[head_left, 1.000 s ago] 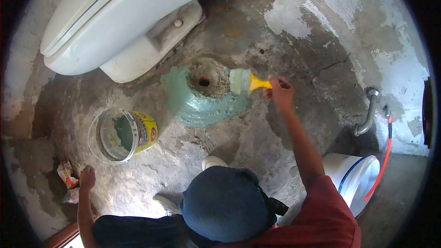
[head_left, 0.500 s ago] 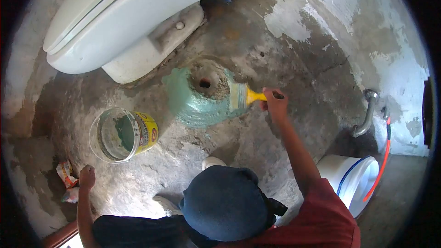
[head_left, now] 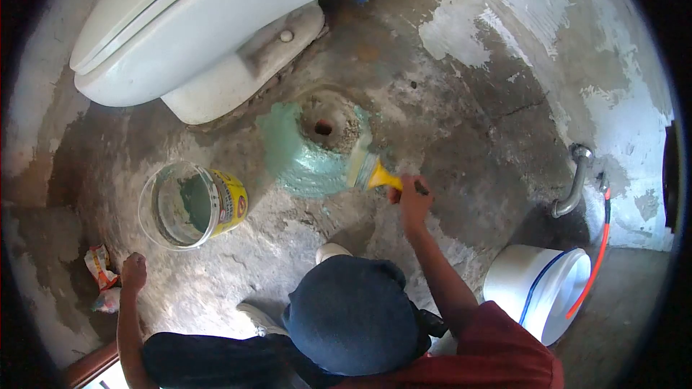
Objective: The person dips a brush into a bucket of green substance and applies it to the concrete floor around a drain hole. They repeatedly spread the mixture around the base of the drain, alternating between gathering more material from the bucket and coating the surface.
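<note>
My right hand [head_left: 414,205] is wrapped round the yellow handle of a wide brush [head_left: 383,176]. The bristles press on the lower right edge of a wet green coating [head_left: 310,171] on the floor. This coating partly surrounds a rough raised ring with a dark drain hole [head_left: 323,127]. My left hand [head_left: 134,272] is closed, low at the left, near a crumpled orange and white packet [head_left: 101,266]; whether it holds anything is hidden. A clear bucket with a yellow label [head_left: 229,204], green material inside, stands between the left hand and the coating.
A white toilet [head_left: 180,36] lies across the upper left. At the right are a metal pipe [head_left: 577,181], a red hose [head_left: 600,266] and a white bucket [head_left: 530,284] lying tilted. A dark cap [head_left: 352,317] and light shoes show at the bottom.
My right hand and the brush have moved down and left along the edge of the coating, and the brush has turned to slant. My left hand has shifted slightly up.
</note>
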